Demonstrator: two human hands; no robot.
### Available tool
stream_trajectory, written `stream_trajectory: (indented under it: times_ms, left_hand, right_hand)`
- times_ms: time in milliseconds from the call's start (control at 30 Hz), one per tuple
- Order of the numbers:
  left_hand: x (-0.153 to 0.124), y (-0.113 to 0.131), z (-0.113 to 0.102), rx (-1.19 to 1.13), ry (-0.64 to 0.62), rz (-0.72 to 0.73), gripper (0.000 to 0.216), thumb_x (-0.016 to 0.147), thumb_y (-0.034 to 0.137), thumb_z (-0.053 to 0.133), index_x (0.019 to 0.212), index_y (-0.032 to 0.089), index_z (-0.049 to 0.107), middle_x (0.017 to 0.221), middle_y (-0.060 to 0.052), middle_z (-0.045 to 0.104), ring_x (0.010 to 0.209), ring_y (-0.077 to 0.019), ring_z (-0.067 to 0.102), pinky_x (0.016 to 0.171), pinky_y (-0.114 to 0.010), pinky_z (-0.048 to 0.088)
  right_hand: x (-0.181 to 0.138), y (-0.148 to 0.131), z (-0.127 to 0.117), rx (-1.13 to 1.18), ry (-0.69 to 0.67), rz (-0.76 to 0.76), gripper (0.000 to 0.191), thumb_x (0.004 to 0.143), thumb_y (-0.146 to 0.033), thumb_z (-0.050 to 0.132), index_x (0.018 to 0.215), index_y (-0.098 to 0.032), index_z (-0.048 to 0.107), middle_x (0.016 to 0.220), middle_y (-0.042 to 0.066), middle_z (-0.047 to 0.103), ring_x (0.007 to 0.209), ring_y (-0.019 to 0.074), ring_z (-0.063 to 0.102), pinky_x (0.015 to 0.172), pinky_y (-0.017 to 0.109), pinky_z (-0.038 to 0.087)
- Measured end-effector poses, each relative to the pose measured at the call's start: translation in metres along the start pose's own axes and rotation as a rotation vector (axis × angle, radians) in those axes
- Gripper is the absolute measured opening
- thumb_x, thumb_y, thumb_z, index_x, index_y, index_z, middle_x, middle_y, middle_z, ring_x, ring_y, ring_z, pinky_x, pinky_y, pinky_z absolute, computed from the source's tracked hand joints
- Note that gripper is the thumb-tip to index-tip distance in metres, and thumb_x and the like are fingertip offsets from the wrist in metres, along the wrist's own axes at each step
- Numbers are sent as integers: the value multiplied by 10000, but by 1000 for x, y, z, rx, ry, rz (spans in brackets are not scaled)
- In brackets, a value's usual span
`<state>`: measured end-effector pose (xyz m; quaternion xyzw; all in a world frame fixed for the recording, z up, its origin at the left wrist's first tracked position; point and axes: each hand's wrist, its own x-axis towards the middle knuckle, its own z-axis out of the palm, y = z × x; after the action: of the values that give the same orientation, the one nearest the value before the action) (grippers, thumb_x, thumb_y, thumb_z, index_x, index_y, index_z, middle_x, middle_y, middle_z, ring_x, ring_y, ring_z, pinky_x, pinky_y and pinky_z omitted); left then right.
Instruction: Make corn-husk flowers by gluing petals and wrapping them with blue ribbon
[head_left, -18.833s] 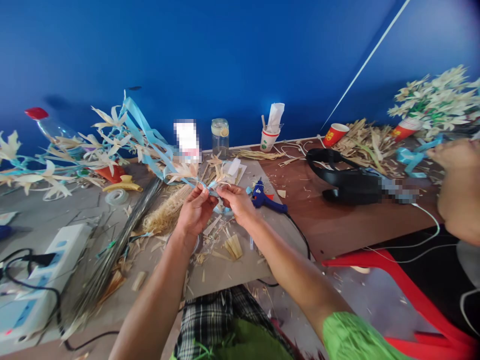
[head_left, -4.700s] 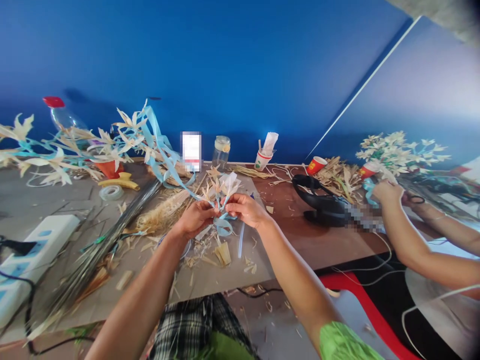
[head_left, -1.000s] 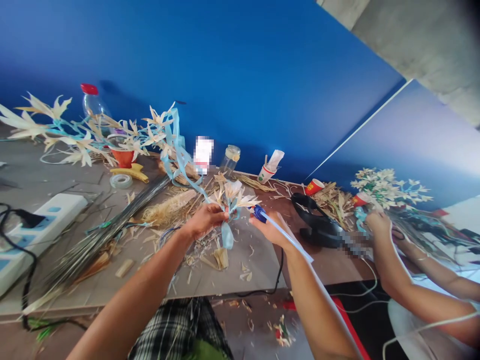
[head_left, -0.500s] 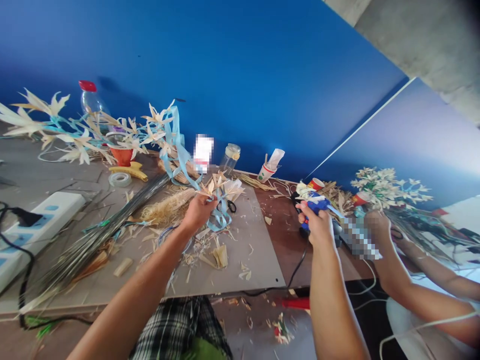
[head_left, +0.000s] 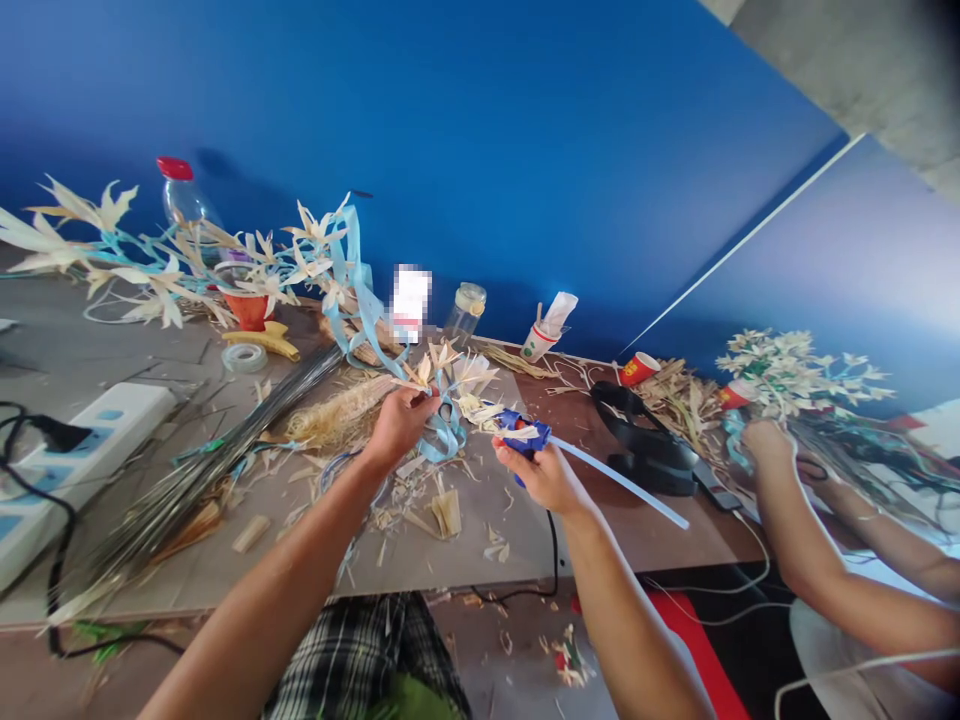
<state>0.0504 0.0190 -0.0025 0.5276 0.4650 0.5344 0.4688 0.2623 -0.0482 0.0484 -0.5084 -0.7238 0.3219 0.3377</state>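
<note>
My left hand [head_left: 403, 425] pinches a cream husk flower [head_left: 429, 366] by its base, above the littered table top. A light blue ribbon [head_left: 360, 285] runs from the flower area up to a branch of pale flowers [head_left: 161, 280], and a loop of it hangs beside my fingers. My right hand [head_left: 544, 470] is wrapped round a blue hot glue gun [head_left: 517, 428], whose nozzle end has dried pale stuff on it and points left toward the flower. From the gun's back a long translucent glue stick [head_left: 622, 480] sticks out to the right.
Thin wires [head_left: 217, 470] lie left of my arm, beside a white power strip [head_left: 97, 450]. A tape roll [head_left: 244, 357], a clear jar [head_left: 466, 308] and paper cups [head_left: 639, 368] stand farther back. At right, a co-worker's hands [head_left: 769, 440] are near a white flower bunch [head_left: 802, 370].
My right hand has brought the glue gun left, from the right side of the table to close beside the flower. My left hand has stayed nearly still with the flower.
</note>
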Motion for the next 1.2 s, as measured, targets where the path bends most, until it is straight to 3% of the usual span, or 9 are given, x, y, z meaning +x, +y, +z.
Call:
stream_trajectory:
  times_ms: [233, 533, 800, 1200]
  left_hand:
    - [1, -5, 0, 14, 1, 25, 248, 692, 364, 594, 578, 147, 558, 580, 13, 542, 564, -108, 455, 556, -227, 340]
    - [0, -2, 1, 28, 21, 32, 223, 693, 338, 593, 743, 129, 649, 592, 14, 559, 563, -119, 483, 562, -229, 365]
    - [-1, -1, 2, 66, 76, 6, 201, 668, 300, 614, 759, 133, 677, 622, -9, 581, 666, -169, 523, 583, -240, 381]
    - [-3, 2, 1, 146, 52, 124, 190, 711, 300, 560, 742, 140, 657, 656, -4, 570, 629, -144, 486, 608, -252, 366]
  right_hand:
    - [8, -4, 7, -88, -13, -82, 296, 850, -456, 498, 784, -185, 600, 726, 26, 605, 660, 153, 538, 652, 276, 451]
    - [11, -9, 6, -119, -24, -80, 328, 859, -455, 478, 663, -193, 486, 579, -19, 446, 569, 123, 415, 581, 248, 376]
    - [15, -3, 3, -145, -23, -106, 295, 856, -467, 486, 770, -190, 539, 689, 3, 542, 661, 146, 494, 673, 265, 421]
    - [12, -9, 0, -128, -43, -112, 258, 847, -423, 503, 760, -183, 535, 710, 9, 557, 634, 133, 492, 663, 266, 438]
